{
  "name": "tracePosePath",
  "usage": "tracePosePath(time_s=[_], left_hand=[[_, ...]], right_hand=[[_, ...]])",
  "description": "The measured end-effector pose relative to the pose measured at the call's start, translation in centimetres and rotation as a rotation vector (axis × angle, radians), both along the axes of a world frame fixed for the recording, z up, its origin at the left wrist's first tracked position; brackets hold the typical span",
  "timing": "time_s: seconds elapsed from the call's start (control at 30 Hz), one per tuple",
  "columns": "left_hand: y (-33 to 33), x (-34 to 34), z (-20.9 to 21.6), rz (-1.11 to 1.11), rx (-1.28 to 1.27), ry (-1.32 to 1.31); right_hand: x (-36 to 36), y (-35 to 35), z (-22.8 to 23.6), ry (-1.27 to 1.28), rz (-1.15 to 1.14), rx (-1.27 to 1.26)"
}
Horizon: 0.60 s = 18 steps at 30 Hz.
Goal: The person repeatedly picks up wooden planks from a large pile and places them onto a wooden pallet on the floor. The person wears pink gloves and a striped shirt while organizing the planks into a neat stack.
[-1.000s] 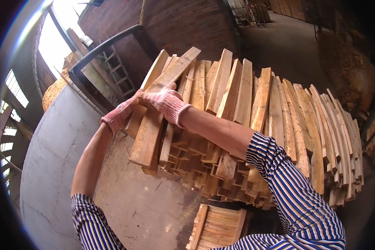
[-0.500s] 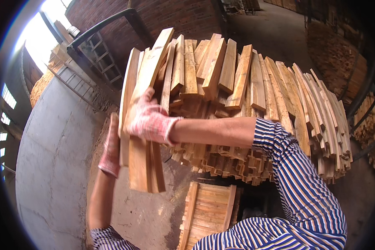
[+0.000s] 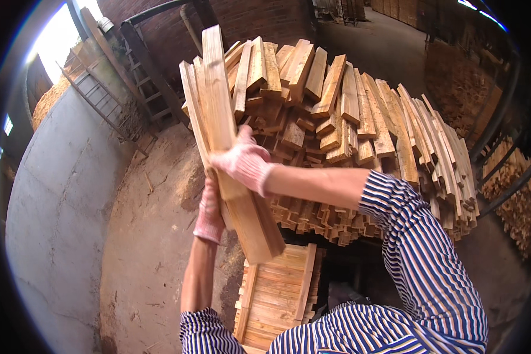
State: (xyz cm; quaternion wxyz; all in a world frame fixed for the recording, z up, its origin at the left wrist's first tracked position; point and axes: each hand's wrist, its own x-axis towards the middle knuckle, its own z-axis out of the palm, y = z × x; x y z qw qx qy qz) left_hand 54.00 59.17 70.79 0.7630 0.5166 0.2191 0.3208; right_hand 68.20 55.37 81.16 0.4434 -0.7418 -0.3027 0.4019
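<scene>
A small bundle of wooden boards (image 3: 219, 100) is held up at the left end of a big stack of boards (image 3: 348, 103), tilted with its lower end toward me. My right hand (image 3: 245, 162), in a pink-white knit glove, grips the bundle across its upper face near the middle. My left hand (image 3: 209, 212), gloved alike, is closed on its left side, just below the right one; part of its fingers is hidden behind the wood. The bundle's lower end hangs over the corner of a slatted wooden stack (image 3: 277, 286) close to my body.
A curved grey concrete wall (image 3: 59, 194) rises on the left, with a dirt floor (image 3: 141, 265) beside it. A ladder (image 3: 144, 82) and a dark metal frame (image 3: 138, 44) stand at the back left, before a brick wall (image 3: 259, 20). More piled wood (image 3: 516, 203) lies far right.
Both hands have swung the bundle to the right, and its lower end now points toward the slatted stack. My left hand has moved right and slightly down along with it. The view has shifted slightly.
</scene>
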Motion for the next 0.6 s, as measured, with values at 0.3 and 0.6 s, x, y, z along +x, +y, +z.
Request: tracePosePath(time_s=[0.3,0.6], left_hand=[[-18.0,-4.8,-17.9,0.173,-0.068,0.062],[-15.9,-14.7,-19.3,0.473,-0.272,-0.191]], right_hand=[[0.7,-12.8,-15.7,0.452,0.499,0.248],[-9.0,-15.2,-30.5,0.439,0.835,0.297]])
